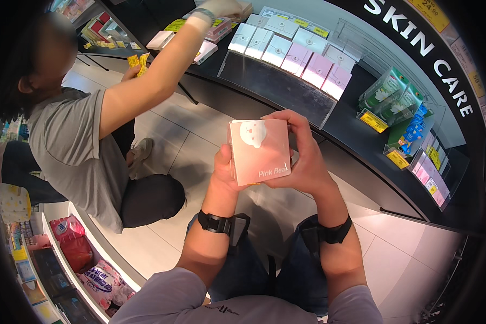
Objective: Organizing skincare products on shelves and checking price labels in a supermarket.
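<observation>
Between my two hands, a stack of pink cardboard boxes or one thick pink box (259, 156) is held up before my chest; its front bears a white bear's face and lettering. My left hand (225, 166) grips its left side, thumb along the edge. Around the right side and top corner curls my right hand (301, 152). The fingers beneath and behind the box are partly hidden. Beyond it, on the dark display counter, small white and pink boxes with round clasps (295, 59) stand in rows behind a clear tray (275, 87).
At the left a person in a grey shirt (73, 129) reaches an arm over the counter, yellow price tags (137, 64) in the other hand. Green packs (393, 97) stand at the right. A white bin (93, 239) with pink packages lies at lower left.
</observation>
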`<state>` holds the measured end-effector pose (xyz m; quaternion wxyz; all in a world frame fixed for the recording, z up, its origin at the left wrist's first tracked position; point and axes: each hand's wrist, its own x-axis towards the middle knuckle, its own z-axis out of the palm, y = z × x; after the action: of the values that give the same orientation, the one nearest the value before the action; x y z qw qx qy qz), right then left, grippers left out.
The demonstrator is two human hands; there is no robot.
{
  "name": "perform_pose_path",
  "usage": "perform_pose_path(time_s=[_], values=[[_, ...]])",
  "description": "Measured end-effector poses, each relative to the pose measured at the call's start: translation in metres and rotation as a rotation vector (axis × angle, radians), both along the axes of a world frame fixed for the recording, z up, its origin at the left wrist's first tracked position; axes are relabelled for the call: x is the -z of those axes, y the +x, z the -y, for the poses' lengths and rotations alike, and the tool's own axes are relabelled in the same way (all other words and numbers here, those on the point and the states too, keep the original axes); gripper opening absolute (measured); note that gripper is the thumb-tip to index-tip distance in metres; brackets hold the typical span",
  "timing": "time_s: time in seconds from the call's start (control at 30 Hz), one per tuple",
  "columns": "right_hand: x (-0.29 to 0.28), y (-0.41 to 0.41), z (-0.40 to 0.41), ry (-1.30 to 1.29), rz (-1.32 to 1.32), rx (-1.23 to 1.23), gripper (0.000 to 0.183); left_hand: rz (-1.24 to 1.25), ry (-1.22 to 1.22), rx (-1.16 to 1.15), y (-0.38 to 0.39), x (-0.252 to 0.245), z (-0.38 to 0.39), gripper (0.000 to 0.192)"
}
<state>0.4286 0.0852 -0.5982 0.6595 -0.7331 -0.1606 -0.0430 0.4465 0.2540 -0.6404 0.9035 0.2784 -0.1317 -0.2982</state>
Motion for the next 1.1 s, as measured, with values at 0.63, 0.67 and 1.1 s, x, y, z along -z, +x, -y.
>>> perform_pose_path(time_s=[0.63,0.67,1.1], values=[[-0.003,-0.002,-0.005,0.082,-0.029,-0.024,0.087,-0.034,-0.261,0.081,0.006,-0.002,0.006,0.109],[-0.003,-0.002,-0.006,0.081,-0.015,-0.019,0.088,-0.042,-0.234,0.071,0.006,-0.002,0.005,0.109],[-0.007,0.000,0.001,0.047,-0.096,-0.053,0.089,-0.003,-0.216,0.059,0.007,-0.009,0.010,0.116]])
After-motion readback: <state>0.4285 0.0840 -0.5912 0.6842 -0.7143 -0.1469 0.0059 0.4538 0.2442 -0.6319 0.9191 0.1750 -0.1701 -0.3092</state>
